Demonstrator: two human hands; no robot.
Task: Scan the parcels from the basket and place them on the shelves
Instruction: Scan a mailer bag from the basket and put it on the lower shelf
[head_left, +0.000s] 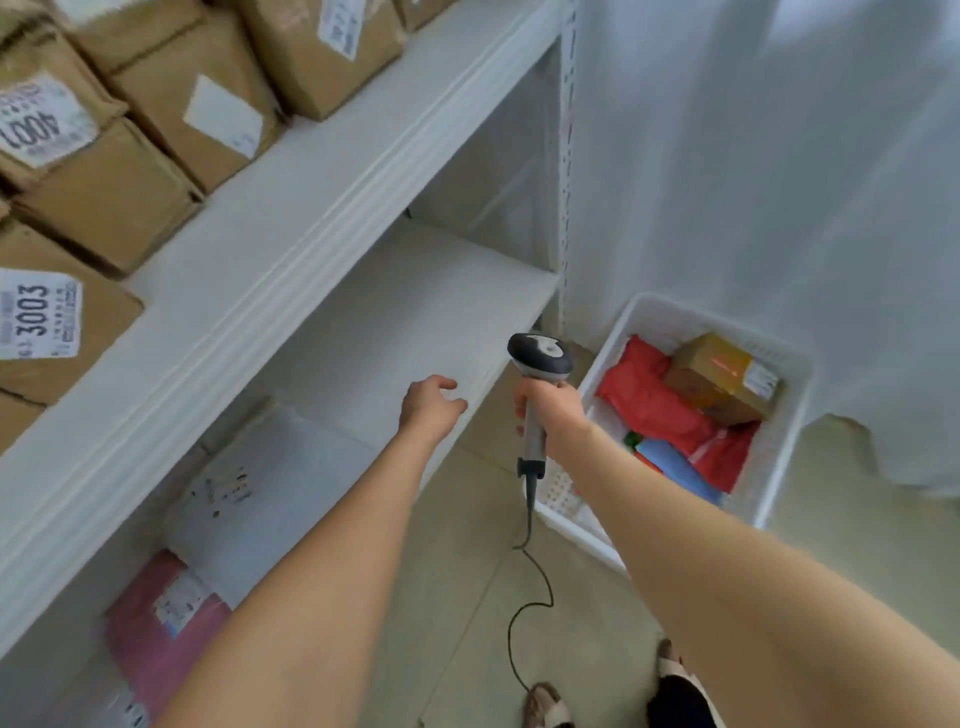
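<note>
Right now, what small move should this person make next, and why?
Probably reach the empty left hand into the basket for the brown box: the scanner in the right hand casts its red line on it, and the lower shelf has bare room.

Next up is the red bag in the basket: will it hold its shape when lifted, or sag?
Likely sags: the red bag looks like wrinkled soft plastic, slumped in the basket. Its smooth film may be slippery, so pinch a fold. The box seems to lean on it and might tip when it comes out.
</note>
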